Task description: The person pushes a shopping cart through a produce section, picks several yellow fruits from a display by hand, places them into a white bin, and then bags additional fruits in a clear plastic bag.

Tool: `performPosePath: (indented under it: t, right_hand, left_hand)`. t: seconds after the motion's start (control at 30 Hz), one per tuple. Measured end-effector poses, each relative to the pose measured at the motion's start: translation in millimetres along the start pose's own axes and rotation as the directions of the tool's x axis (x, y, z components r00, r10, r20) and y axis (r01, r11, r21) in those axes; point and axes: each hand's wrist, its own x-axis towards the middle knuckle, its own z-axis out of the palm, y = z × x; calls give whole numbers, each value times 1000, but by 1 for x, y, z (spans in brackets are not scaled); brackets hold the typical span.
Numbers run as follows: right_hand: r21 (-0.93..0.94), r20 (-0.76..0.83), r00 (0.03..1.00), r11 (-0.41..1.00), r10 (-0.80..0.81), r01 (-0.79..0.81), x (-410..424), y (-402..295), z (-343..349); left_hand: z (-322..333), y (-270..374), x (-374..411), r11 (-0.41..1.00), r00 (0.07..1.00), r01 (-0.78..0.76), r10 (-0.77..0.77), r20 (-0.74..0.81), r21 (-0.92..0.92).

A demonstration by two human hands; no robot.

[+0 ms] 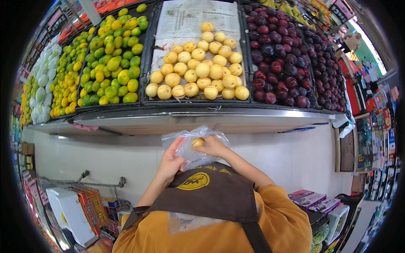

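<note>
My left hand (172,160) grips the left edge of a clear plastic bag (190,157) in front of my apron. A round pale-yellow fruit (198,142) is in my right hand (214,146), at the mouth of the bag, with the thumb across its lower right side. Whether the fruit is inside the film or just above it, I cannot tell. Beyond the bag, more of these yellow fruits (202,70) lie loosely heaped on newspaper (197,20) in a black crate on the display stand.
Green and yellow citrus (114,63) fills the crate to the left, dark red plums (278,60) the ones to the right. The stand's metal edge (202,113) runs across ahead of me. A shopping cart (91,202) stands at lower left, purple boxes (311,200) at lower right.
</note>
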Motion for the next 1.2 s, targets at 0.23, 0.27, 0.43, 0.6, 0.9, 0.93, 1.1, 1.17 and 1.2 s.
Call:
performPosePath:
  t: [0.23,0.27,0.43,0.6,0.9,0.93,1.1,1.17,1.2]
  right_hand:
    - [-635,370,905,768,208,84,11,-18,-1]
    - [-546,439,895,812,71,204,11,-18,-7]
    - [-27,469,842,948,-267,316,26,-123,-77]
    - [-649,-387,772,744,-504,160,107,-127,-81]
    - [-686,-287,927,728,-241,-23,147,-122,-66]
    - [-644,-287,934,764,-211,-25,146,-124,-68]
    - [226,-465,879,947,-100,228,114,-118,-72]
    - [772,-444,894,532,62,347,103,-147,-63]
    - [860,-398,916,370,58,351,98,-150,-63]
  left_hand:
    - [-28,-11,-1,988,943,-140,155,-296,71]
    - [-29,-11,-2,990,948,-136,141,-286,37]
    - [-19,-3,-5,987,983,-119,101,-154,-110]
    - [-13,1,-2,990,992,-121,122,16,-71]
    - [-70,29,-3,992,991,-119,121,64,-30]
    - [-74,34,-2,992,989,-115,119,85,-51]
    - [-92,59,5,997,976,-68,76,204,-45]
    - [-99,63,10,997,968,-40,55,244,-64]
    - [-101,66,11,997,963,-27,46,265,-72]
